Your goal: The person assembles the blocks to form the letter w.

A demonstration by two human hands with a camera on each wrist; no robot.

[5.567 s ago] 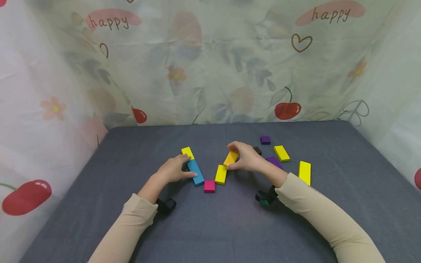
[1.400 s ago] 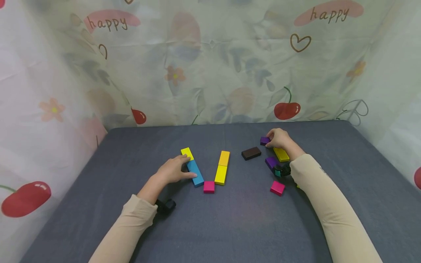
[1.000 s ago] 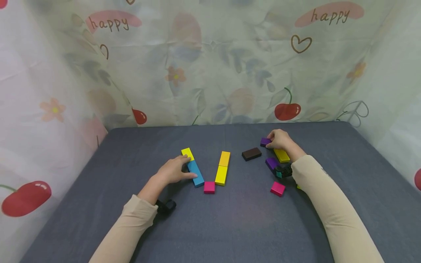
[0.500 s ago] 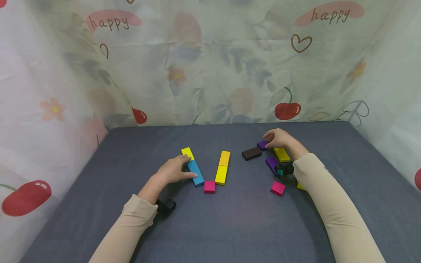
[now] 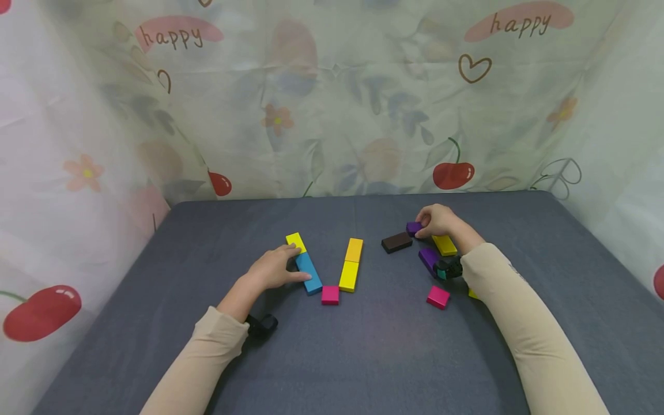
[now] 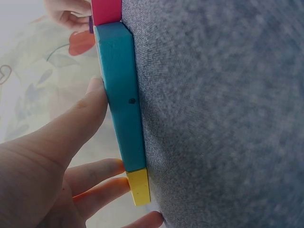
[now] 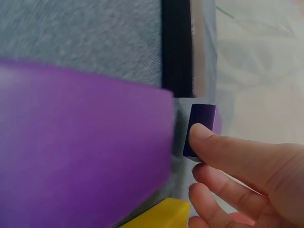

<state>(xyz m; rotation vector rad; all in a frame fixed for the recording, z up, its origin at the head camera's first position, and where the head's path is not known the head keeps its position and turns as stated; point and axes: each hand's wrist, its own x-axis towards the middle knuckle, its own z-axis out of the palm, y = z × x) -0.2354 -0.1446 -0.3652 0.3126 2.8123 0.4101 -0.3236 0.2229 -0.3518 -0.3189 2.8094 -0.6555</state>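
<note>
My left hand (image 5: 273,267) rests over the left arm of a V of wooden blocks. In the left wrist view its thumb touches the blue block (image 6: 124,99), and its fingertips lie at the small yellow block (image 6: 138,186) beyond. A pink block (image 5: 330,295) sits at the V's bottom. The right arm is a yellow block (image 5: 349,276) end to end with an orange-yellow one (image 5: 354,250). At the back right, my right hand (image 5: 440,221) pinches a small purple block (image 7: 202,118); the thumb presses its near face, and its far side is partly hidden.
Near the right hand lie a dark brown block (image 5: 396,242), a yellow block (image 5: 444,245) and a longer purple block (image 5: 427,259). Closer to me are a second pink block (image 5: 438,297) and another yellow block (image 5: 473,293), mostly under the right sleeve. A patterned cloth (image 5: 332,104) hangs behind the table.
The right hand has left the orange-yellow block, now in line, and gone to the small purple block, shifting it slightly left and nearer. A second pink block has come into view. The left hand stays still.
</note>
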